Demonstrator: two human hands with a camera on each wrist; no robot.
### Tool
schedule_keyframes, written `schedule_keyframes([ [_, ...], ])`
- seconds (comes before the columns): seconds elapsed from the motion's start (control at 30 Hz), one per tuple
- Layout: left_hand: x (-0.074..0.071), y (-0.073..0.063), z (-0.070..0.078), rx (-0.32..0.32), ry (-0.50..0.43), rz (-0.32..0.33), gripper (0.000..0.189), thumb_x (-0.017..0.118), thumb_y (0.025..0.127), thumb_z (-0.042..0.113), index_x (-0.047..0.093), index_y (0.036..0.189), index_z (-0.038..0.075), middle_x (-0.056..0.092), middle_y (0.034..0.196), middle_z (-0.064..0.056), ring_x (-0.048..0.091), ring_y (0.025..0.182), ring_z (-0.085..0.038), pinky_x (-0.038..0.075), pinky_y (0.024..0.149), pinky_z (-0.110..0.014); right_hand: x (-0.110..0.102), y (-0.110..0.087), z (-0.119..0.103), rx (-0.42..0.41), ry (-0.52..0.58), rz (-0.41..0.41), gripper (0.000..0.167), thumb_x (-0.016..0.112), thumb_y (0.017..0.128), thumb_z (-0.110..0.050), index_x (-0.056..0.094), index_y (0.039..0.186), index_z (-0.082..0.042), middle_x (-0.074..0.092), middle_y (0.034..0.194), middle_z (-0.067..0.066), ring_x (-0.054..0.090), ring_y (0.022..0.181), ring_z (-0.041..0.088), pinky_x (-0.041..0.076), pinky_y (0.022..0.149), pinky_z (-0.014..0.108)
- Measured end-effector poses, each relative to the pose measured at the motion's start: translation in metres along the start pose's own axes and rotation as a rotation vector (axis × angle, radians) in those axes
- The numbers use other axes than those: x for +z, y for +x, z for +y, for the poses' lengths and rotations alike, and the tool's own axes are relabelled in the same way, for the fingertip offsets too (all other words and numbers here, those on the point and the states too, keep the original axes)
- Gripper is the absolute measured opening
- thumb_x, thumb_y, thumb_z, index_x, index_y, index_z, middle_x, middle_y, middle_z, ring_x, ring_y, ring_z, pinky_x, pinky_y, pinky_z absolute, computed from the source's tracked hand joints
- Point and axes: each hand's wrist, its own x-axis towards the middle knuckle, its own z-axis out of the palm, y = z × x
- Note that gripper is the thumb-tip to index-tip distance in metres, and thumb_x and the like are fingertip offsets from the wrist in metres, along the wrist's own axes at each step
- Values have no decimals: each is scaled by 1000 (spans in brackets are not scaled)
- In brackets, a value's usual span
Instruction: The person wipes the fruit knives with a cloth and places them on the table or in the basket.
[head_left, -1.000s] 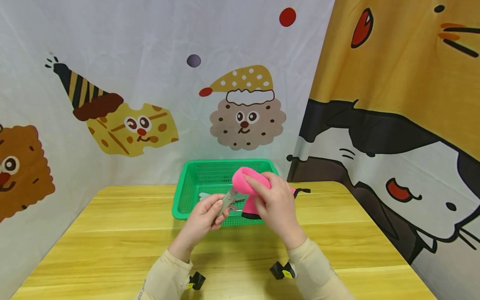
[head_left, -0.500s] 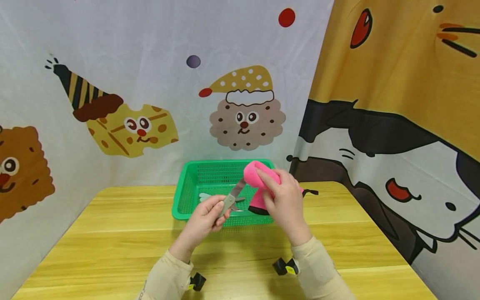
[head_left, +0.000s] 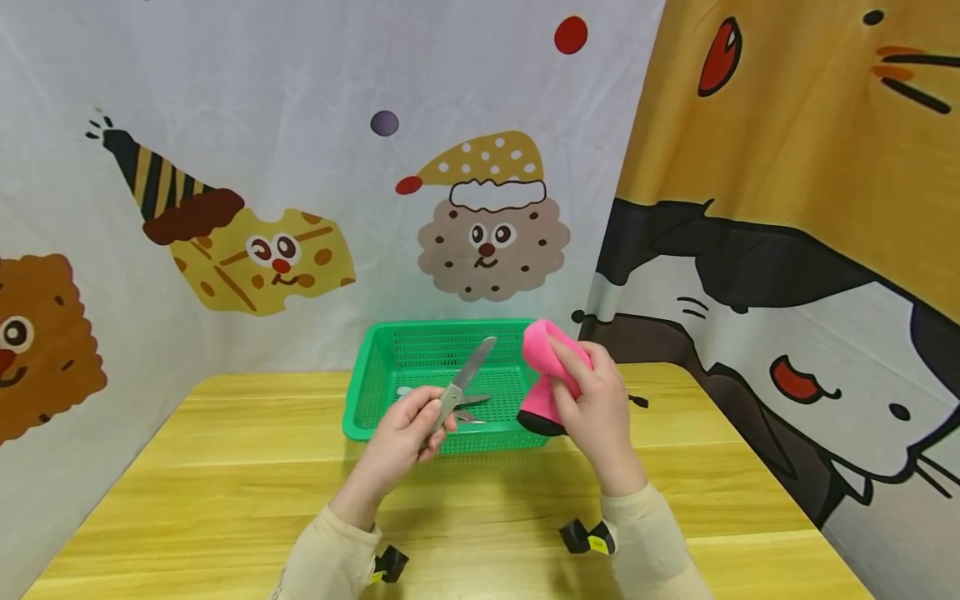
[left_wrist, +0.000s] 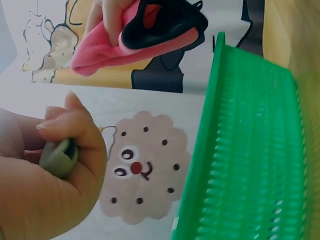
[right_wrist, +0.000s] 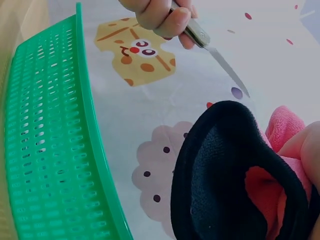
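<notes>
A knife [head_left: 474, 364] with a pale grey-green handle is gripped in my left hand [head_left: 405, 429], its bare blade pointing up and away over the basket. The handle's butt [left_wrist: 57, 160] shows in the curled fingers in the left wrist view. My right hand [head_left: 600, 408] pinches a pink cloth mitt [head_left: 537, 340] with a black cuff, just right of the blade and apart from it. In the right wrist view the mitt's black-lined opening [right_wrist: 215, 165] gapes wide, and the knife blade [right_wrist: 227, 70] stands beyond it.
A green plastic basket [head_left: 362, 392] stands at the far side of the wooden table [head_left: 247, 483], under both hands. Several flat utensils [head_left: 472, 400] lie in it. A cartoon-printed curtain [head_left: 300, 125] hangs behind and to the right. Black wrist devices [head_left: 392, 564] sit at the sleeves.
The right hand has moved the mitt rightward, off the blade. The blade's tip, earlier covered by pink cloth, now shows fully. The left hand has barely moved.
</notes>
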Motion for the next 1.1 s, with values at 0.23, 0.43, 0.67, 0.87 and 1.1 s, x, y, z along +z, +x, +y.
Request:
schedule_keyframes([
  [0.23, 3, 2, 10, 152, 499, 244, 11, 50, 104, 5, 61, 103, 8, 59, 82, -1, 46, 61, -12, 41, 52, -26, -3, -7, 2, 59, 32, -12, 45, 71, 80, 8, 71, 121, -10, 60, 107, 18, 56, 91, 32, 46, 70, 46],
  [0.43, 5, 8, 16, 431, 880, 388, 18, 60, 95, -5, 60, 112, -3, 61, 93, -10, 56, 80, -22, 50, 67, -37, -4, -10, 1, 75, 52, -30, 44, 71, 81, 7, 71, 122, -9, 60, 109, 18, 56, 91, 32, 47, 68, 45],
  [0.67, 5, 14, 15, 696, 1121, 549, 26, 63, 94, -2, 56, 118, -8, 60, 96, -19, 60, 80, -33, 55, 63, -42, -2, -14, -2, 26, 80, -23, 45, 71, 80, 8, 71, 121, -9, 60, 108, 18, 57, 91, 30, 48, 66, 44],
  [0.87, 3, 18, 12, 791, 1224, 590, 23, 61, 95, 2, 57, 116, -7, 59, 93, -18, 57, 71, -32, 52, 56, -41, 2, -15, -10, -51, 115, -22, 45, 70, 79, 6, 71, 120, -10, 60, 106, 18, 57, 89, 32, 48, 67, 46],
  [1.1, 6, 24, 5, 877, 1277, 556, 13, 50, 102, 0, 59, 108, -6, 59, 86, -17, 53, 61, -30, 45, 46, -38, 9, -17, -26, -166, 86, -51, 48, 66, 77, 4, 70, 120, -15, 62, 106, 16, 59, 93, 33, 48, 74, 52],
])
